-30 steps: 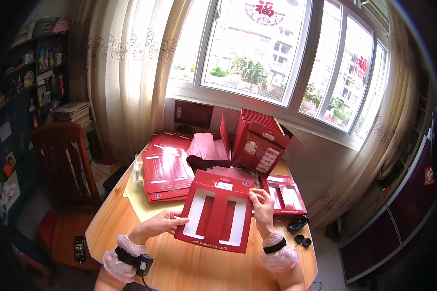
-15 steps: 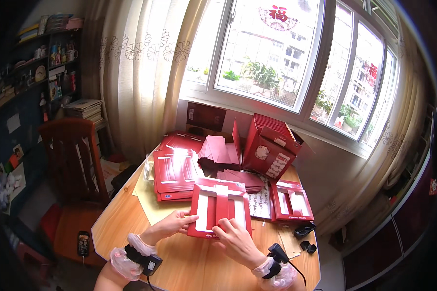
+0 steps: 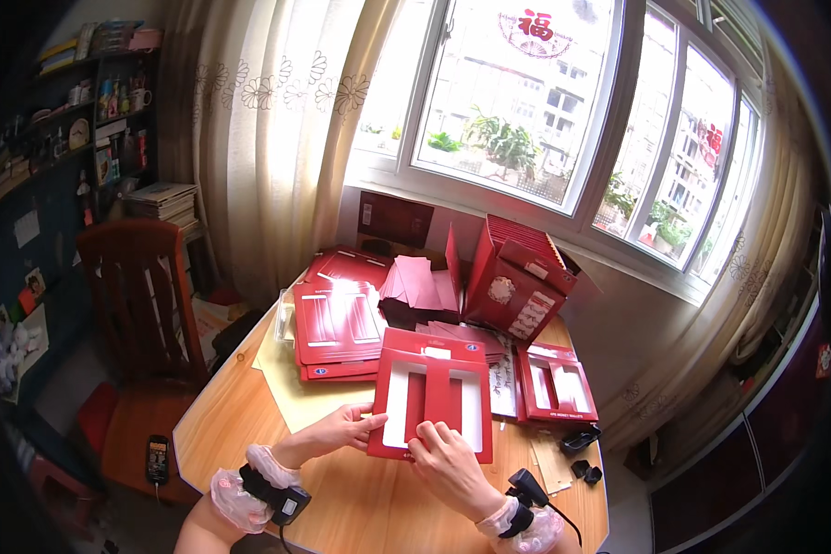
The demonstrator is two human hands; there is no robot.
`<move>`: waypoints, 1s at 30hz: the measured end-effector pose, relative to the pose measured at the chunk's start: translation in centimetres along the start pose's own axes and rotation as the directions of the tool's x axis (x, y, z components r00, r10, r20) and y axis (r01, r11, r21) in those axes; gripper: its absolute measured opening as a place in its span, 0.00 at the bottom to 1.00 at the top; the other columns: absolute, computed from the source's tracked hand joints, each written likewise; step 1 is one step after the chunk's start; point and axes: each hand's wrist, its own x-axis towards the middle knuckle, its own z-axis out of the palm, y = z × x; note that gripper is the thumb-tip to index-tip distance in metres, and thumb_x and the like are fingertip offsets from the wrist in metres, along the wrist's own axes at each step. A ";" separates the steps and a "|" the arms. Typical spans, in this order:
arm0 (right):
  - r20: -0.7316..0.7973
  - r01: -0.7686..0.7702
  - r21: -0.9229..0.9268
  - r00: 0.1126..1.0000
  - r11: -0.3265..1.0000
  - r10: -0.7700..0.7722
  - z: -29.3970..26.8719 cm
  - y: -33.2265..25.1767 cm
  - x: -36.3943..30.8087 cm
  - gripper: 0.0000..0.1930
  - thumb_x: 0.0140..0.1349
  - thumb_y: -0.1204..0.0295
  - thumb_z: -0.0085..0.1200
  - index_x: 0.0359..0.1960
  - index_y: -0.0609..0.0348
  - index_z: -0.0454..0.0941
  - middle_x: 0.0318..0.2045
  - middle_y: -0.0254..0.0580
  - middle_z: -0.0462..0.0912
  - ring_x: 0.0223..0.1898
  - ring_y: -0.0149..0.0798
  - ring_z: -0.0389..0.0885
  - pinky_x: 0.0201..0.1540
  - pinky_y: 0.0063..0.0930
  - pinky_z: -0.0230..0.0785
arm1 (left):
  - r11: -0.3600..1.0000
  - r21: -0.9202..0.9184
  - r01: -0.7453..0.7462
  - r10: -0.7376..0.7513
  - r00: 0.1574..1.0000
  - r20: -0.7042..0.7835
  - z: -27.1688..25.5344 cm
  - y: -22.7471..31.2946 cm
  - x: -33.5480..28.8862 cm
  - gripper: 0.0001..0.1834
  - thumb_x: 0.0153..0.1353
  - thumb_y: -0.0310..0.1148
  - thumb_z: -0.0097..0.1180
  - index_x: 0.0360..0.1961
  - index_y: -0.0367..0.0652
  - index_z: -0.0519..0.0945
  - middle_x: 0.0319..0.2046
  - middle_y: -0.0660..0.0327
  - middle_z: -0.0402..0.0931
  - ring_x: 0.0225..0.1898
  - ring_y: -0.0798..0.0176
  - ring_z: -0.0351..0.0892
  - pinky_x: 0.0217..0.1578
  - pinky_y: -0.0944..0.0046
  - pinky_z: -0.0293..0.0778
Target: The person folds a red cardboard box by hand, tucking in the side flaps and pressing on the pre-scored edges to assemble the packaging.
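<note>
A flat red cardboard box (image 3: pixel 436 392) with two long windows showing a white inside is held tilted up over the near part of the table. My left hand (image 3: pixel 346 427) pinches its lower left edge, thumb on the front. Curled against the lower middle of its front is my right hand (image 3: pixel 448 462), closed, with the fingertips partly hidden. Behind the box lie loose dark pink envelopes (image 3: pixel 489 342). A stack of red window sleeves (image 3: pixel 337 328) sits to its left. On its right rests another red window box (image 3: pixel 559 386).
At the back stand a large red carton (image 3: pixel 512 300) full of flat red pieces and an open box of pink envelopes (image 3: pixel 415 284). Black clips (image 3: pixel 580 439) lie at the table's right edge. A wooden chair (image 3: pixel 138 314) is on the left, with a phone (image 3: pixel 158 459) on its seat.
The red box has shifted slightly right and up, and its top tilts differently. Both hands moved a little with it and keep their hold.
</note>
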 end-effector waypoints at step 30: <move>-0.150 -0.718 -0.450 0.647 0.531 0.748 3.4 19.4 -6.9 0.04 0.61 0.76 0.55 0.30 0.57 0.82 0.26 0.47 0.86 0.32 0.49 0.88 0.37 0.41 0.80 | 0.364 0.878 0.310 0.680 0.556 -0.478 -7.0 -3.2 1.5 0.34 0.63 0.35 0.63 0.70 0.49 0.66 0.69 0.33 0.56 0.70 0.32 0.56 0.65 0.39 0.63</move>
